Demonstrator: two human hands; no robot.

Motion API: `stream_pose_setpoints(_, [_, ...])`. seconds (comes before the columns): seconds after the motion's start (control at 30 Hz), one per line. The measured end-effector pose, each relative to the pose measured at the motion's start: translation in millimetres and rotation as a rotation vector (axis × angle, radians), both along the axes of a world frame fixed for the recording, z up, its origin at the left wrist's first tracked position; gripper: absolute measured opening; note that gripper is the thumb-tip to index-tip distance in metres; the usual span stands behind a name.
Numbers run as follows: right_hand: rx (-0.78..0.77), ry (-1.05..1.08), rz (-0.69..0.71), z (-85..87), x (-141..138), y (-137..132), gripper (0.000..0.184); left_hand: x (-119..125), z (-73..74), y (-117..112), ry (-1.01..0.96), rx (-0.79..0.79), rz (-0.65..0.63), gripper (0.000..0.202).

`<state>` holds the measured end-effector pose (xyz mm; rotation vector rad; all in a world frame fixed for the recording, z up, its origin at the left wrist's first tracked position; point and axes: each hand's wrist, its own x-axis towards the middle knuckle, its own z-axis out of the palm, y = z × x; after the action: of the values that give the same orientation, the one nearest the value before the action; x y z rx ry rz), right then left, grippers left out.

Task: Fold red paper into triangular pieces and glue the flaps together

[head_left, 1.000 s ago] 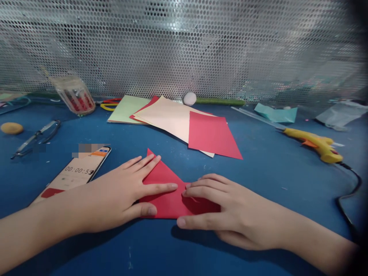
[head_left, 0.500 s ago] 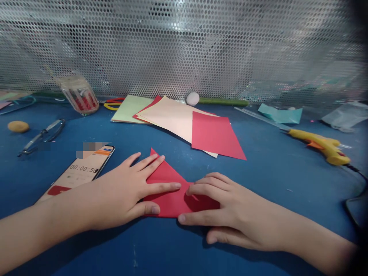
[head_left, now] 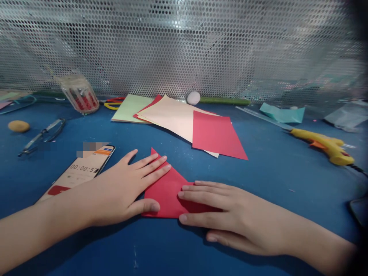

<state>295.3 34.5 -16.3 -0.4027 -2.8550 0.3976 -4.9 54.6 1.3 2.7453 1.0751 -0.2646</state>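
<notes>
A folded piece of red paper [head_left: 169, 193] lies flat on the blue table in front of me, one pointed corner sticking up at its far left. My left hand [head_left: 123, 189] rests open on its left part, fingers spread and thumb near the close edge. Across its right part lies my right hand [head_left: 230, 211], fingers stretched out flat, the thumb on the table below. The paper's right end is hidden under that hand.
Beside my left forearm lies a phone [head_left: 83, 166] showing a timer. Behind are a red sheet [head_left: 217, 134], a cream sheet [head_left: 172, 117], green paper [head_left: 130, 109] and a jar [head_left: 80, 96]. A yellow glue gun [head_left: 322, 142] lies right; a mesh panel [head_left: 184, 46] stands behind.
My left index finger has moved up and away from the paper's middle, beside the other fingers. My right fingers have straightened from a curl and now lie flatter on the paper.
</notes>
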Motion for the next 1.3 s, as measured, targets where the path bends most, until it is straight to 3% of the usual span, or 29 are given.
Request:
stream_pose_setpoints(0.13, [0.036,-0.001,-0.018,0.2,1,-1,0.039,-2,3.0,-1,-0.010,-0.026,0.015,0.103])
stream_pose_setpoints(0.3, [0.037,-0.027,-0.017,0.8,2,-1,0.040,-1,0.8,-2,-0.005,-0.029,0.019,0.088])
stream_pose_setpoints(0.57, [0.003,-0.068,-0.015,2.4,1,0,0.042,-5,-4.8,-5,-0.025,0.014,0.009,0.083])
stream_pose_setpoints(0.9, [-0.033,-0.057,-0.056,4.5,-2,-2,0.042,-3,-5.2,-4,-0.029,0.006,0.016,0.095])
stream_pose_setpoints(1.3, [-0.070,-0.057,-0.066,12.3,6,0,0.036,-2,-0.5,-4,-0.013,-0.036,0.042,0.089])
